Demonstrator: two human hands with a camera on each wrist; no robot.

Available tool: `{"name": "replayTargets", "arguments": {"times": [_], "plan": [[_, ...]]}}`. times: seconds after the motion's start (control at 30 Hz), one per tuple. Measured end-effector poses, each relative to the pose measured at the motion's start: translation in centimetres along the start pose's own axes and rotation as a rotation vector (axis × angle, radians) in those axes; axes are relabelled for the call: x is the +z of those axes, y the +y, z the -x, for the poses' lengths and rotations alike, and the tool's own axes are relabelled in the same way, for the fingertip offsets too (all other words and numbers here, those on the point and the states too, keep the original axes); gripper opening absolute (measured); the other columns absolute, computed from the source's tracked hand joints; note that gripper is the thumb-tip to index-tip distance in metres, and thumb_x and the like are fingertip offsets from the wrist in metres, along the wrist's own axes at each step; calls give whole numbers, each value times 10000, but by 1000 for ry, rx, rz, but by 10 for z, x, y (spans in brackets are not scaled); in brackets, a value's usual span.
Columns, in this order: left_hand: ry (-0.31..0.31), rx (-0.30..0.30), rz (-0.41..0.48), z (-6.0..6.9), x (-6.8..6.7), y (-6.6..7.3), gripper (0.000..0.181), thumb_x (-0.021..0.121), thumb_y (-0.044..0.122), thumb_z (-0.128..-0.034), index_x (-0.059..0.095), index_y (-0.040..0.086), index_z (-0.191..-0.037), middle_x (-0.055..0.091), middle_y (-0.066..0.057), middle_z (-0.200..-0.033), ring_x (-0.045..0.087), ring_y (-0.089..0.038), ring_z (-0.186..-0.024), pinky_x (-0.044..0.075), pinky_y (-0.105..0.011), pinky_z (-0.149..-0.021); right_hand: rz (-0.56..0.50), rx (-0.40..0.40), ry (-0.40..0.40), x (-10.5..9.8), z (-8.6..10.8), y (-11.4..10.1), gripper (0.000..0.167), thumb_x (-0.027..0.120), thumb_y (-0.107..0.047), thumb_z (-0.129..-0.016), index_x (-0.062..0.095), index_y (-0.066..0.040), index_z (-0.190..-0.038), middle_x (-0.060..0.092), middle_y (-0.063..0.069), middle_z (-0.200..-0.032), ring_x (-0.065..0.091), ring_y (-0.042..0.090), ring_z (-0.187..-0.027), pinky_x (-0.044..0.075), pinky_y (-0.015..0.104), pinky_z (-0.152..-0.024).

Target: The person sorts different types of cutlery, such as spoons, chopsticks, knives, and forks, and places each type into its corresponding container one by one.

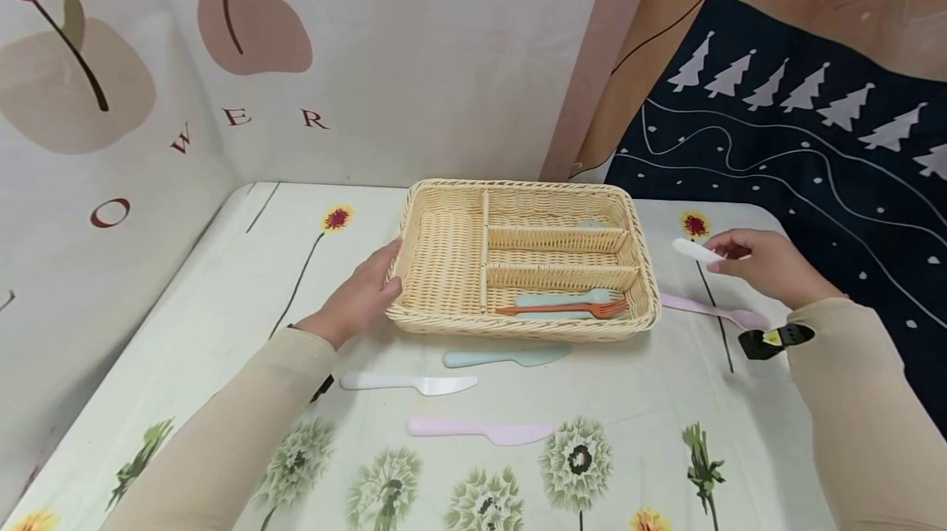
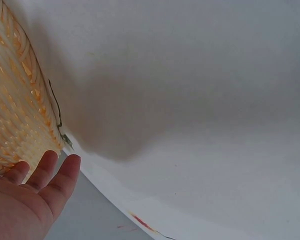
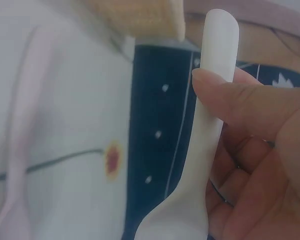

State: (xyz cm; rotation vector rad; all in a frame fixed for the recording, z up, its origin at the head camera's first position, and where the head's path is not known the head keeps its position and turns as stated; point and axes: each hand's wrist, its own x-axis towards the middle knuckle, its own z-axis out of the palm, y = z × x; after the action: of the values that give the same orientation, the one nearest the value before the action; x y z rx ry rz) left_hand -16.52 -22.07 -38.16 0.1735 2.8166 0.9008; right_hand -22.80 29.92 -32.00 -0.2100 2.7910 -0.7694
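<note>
A wicker cutlery basket (image 1: 484, 247) with compartments stands on the table. Against its left side rests my left hand (image 1: 358, 294), touching the rim; in the left wrist view the hand's visible fingers (image 2: 62, 185) extend loosely beside the woven wall. To the right of the basket, my right hand (image 1: 769, 264) pinches a white spoon (image 1: 694, 250) by its handle, raised above the table. The right wrist view shows the thumb pressing the spoon's handle (image 3: 202, 125), with part of the bowl cut off below. On the table under that hand lies a pink spoon (image 1: 710, 309).
The basket's front right compartment holds an orange fork (image 1: 577, 309) and a light blue fork (image 1: 562, 299). A bit of light blue shows in the back compartment. In front lie a light blue knife (image 1: 503, 357), a white knife (image 1: 407, 383) and a pink knife (image 1: 481, 430).
</note>
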Motion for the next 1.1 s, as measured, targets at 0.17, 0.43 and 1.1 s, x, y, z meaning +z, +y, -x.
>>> {"name": "replayTargets", "arguments": {"times": [0.17,0.43,1.1], "plan": [[-1,0,2,1,-1,-1,660,329,239,-970,83,49,-1553,128,-144,-1609,113,-335,-1472,124,-488,-1178,18,-52,25,-3,-16,-24,320,659,-100,-897,611,18,-1191,574,190,-1079,481,335,-998,467,407,-817],[1,12,13,1,-1,-1,662,332,236,-971,79,48,-1553,126,-143,-1609,108,-330,-1474,121,-483,-1180,6,-87,21,-4,-35,-57,281,640,-76,-906,621,-5,-1177,554,171,-1053,449,325,-985,438,440,-829],[6,8,12,2,0,0,657,336,229,-968,97,44,-1551,139,-142,-1607,120,-326,-1473,133,-487,-1177,-20,-197,-27,13,-81,-107,255,633,-11,-892,646,-3,-1146,580,170,-1063,478,303,-973,451,414,-838]]}}
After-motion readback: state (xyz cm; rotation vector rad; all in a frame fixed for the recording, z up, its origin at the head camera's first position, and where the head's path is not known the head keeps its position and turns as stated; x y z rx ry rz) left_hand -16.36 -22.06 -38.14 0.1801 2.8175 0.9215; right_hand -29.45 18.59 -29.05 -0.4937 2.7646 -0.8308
